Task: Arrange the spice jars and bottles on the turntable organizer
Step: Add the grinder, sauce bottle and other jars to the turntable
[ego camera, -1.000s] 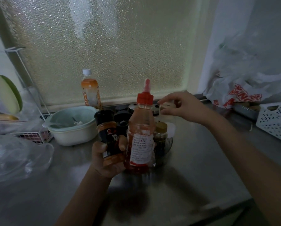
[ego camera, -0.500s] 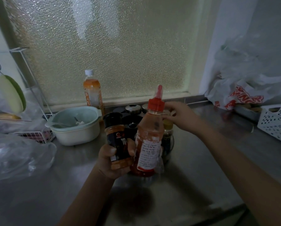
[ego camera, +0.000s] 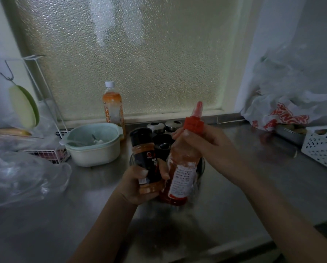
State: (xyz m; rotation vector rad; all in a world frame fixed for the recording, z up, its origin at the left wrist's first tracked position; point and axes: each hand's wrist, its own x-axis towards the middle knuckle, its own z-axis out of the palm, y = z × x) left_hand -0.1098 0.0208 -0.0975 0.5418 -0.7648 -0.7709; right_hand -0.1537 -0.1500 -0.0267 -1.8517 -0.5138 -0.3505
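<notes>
The left hand holds a spice jar with a black cap and a dark label; the grip is closed around the lower half of the jar, which stands almost upright above the middle of the steel desk. The right hand has its grip closed on the neck of a red sauce bottle, just under the red cap with the pointed nozzle; this bottle leans a little to the right, and its white label faces the camera. The jar and the bottle are just beside each other, and I cannot tell if they touch. Behind and under them is the turntable organizer, of which only a dark rim shows at the right of the bottle. On it a dark jar stands behind the two held things, and two jars with shiny metal lids are farther back, near the far edge of the desk. Toward the far left part of the desk there is a pale bowl, and behind it an orange drink bottle stands against the frosted window. A white perforated basket is at the right edge of the desk, and plastic bags lie in the far right corner.
</notes>
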